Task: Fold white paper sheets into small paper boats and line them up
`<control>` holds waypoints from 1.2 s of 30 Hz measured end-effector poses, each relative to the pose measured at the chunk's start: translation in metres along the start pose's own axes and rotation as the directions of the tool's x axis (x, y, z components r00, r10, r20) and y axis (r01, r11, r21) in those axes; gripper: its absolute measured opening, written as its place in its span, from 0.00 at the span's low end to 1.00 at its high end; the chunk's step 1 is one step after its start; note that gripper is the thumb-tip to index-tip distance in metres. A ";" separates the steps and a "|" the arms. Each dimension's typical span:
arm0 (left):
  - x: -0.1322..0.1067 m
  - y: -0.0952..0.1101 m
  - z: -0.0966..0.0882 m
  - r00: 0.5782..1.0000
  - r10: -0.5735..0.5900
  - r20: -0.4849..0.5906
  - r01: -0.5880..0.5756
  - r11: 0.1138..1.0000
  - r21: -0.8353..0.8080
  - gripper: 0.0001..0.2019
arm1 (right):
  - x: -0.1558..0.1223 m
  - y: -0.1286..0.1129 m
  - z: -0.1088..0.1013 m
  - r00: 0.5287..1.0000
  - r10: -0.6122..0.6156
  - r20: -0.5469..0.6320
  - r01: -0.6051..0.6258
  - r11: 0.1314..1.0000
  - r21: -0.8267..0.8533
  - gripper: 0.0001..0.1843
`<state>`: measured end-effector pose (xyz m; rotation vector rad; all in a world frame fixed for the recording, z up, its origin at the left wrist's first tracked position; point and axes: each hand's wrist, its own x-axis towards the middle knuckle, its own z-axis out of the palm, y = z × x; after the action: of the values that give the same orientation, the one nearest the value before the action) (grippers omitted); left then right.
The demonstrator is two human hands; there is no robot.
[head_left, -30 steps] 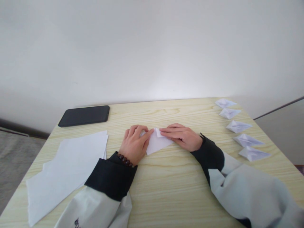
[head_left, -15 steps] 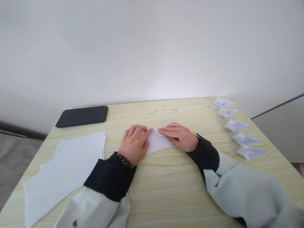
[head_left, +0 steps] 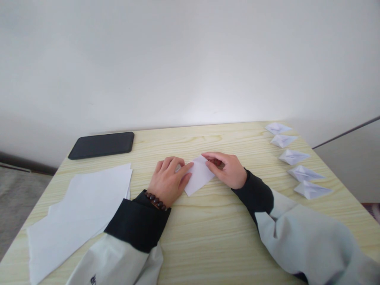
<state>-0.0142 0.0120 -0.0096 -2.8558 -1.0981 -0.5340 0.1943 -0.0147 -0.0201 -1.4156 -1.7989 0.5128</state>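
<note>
A folded white paper piece (head_left: pixel 199 176) lies on the wooden table (head_left: pixel 213 229) between my hands. My left hand (head_left: pixel 168 181) rests on its left part, fingers stretched flat and the forefinger pressing on the paper. My right hand (head_left: pixel 226 169) has its fingers curled, pinching the paper's right edge between thumb and fingers. A dark bead bracelet (head_left: pixel 156 200) sits on my left wrist.
A stack of white sheets (head_left: pixel 80 209) lies at the left front. A black phone (head_left: pixel 101 145) lies face down at the back left. Several folded paper boats (head_left: pixel 297 158) stand in a row along the right edge. A pale wall rises behind the table.
My right hand has gone from lying flat on the paper to curling and pinching its right edge. The small folded flap at the top is no longer visible. My left hand has hardly moved.
</note>
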 end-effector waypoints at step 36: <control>-0.001 -0.002 0.004 1.000 -0.007 -0.023 0.008 1.000 0.023 0.15 | 0.004 0.023 -0.012 0.837 -0.522 0.164 0.535 0.843 -0.049 0.18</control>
<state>-0.0156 0.0132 -0.0136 -2.8200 -1.1042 -0.5491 0.2177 -0.0060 -0.0285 -0.8834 -2.2476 0.2415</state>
